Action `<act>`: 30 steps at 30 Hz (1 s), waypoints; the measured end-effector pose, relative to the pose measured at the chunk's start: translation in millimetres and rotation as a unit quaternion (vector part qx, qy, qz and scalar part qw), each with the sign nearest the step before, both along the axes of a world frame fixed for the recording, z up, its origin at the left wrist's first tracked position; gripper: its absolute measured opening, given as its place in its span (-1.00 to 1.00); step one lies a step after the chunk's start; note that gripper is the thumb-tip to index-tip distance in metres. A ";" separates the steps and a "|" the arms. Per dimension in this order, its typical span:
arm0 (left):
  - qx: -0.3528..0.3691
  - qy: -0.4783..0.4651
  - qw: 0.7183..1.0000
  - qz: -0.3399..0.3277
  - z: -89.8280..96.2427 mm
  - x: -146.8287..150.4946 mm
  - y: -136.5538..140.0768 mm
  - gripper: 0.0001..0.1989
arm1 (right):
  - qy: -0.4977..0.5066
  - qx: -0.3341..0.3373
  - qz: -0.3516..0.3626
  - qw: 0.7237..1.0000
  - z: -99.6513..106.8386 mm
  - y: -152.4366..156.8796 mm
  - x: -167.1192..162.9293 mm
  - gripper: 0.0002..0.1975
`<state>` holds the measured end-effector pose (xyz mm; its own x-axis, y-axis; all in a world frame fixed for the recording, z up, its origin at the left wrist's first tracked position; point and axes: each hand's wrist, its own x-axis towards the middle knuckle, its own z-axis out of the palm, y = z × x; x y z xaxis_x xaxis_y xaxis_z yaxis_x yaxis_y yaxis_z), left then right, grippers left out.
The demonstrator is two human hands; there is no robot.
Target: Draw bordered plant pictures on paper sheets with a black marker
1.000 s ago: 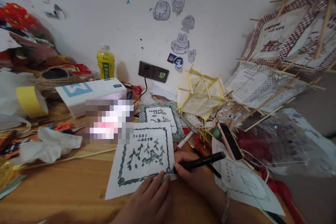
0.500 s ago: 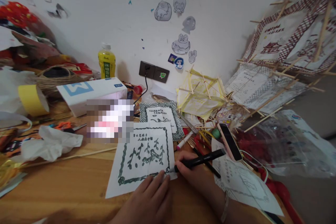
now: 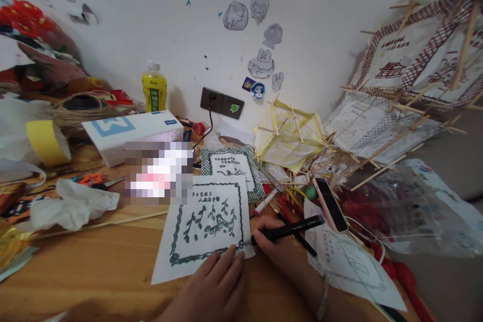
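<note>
A white sheet of paper [image 3: 162,261] lies on the wooden table, bearing a dark green wavy border, leafy branches and written characters. My left hand [image 3: 221,276] rests flat over its lower edge, fingers stretched out. In my right hand [image 3: 273,241] is a black marker pen [image 3: 290,229], pinched between thumb and fingers. Its tip is at the sheet's lower right corner, close to a small curl of the border; whether it touches the paper I cannot tell. Behind this sheet is a second drawing [image 3: 230,158] with a green checked border, partly covered.
Right of my hand are a pencil-drawn sheet [image 3: 350,266] and a phone [image 3: 330,204]. Stick-framed paper lanterns [image 3: 289,136] stand behind. On the left lie crumpled tissue [image 3: 75,204], yellow tape [image 3: 47,141] and a white box [image 3: 132,136], with a drink bottle [image 3: 154,88] beyond.
The marker tip has shifted slightly right, away from the corner curl, which looks darker and more filled. My left hand stays in place on the sheet.
</note>
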<state>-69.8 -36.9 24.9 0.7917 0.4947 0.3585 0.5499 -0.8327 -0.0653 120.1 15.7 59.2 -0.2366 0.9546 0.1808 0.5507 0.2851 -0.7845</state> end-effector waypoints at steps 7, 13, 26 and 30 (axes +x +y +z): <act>0.025 -0.029 0.999 0.011 -1.4 1.2 0.2 -0.70 | -0.001 -0.011 -0.018 1.000 -2.4 -1.7 3.1 -0.84; -0.002 -0.022 1.000 0.003 -2.4 0.4 0.7 -0.67 | 0.005 -0.016 -0.013 1.000 -3.1 0.0 2.0 -0.85; -0.023 0.014 1.000 -0.009 6.1 -1.5 1.8 -0.67 | 0.033 -0.012 -0.055 0.998 -1.5 -1.9 4.8 -0.85; 0.053 -0.003 0.998 -0.022 10.0 -4.9 5.7 -0.68 | 0.093 0.040 -0.078 0.992 -4.8 0.5 7.9 -0.85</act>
